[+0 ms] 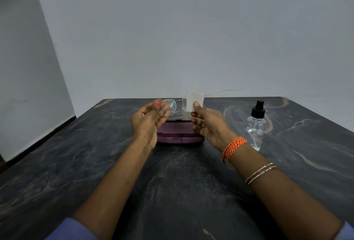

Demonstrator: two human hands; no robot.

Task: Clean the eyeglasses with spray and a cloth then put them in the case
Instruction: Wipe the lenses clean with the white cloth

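Head view: both forearms are raised above the dark stone table [95, 163].
Left hand [148, 122]: curled, the eyeglasses [173, 105] pinched by one lens rim.
Right hand [207, 124]: closed on a white cloth [193, 100], pressed over the other lens.
Count: one eyeglasses, one cloth, one case [180, 134], one spray bottle [255, 124].
Eyeglasses: thin wire frame, droplets seen on the uncovered lens, held above the closed purple case near the table's far edge.

A dark marbled table [172, 191] stands against a pale grey wall [191, 38].
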